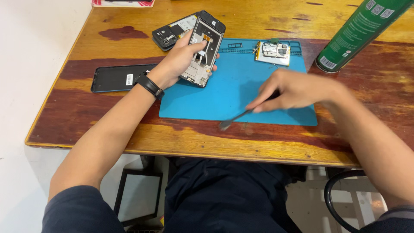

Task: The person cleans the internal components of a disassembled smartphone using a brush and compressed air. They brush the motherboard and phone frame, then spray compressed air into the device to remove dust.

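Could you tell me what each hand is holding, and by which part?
The left hand grips the phone frame by its side edges, near the middle. The right hand holds a thin tool by its upper end.

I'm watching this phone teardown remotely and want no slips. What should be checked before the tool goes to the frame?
1. Left hand grips phone frame firmly: ok.
2. Right hand holds the pry tool: ok.
3. Tool tip clean and undamaged: cannot tell, blurred.
4. Frame over the blue mat: ok.
5. Removed circuit board clear of the hands: ok.
6. Green spray can stable: cannot tell.
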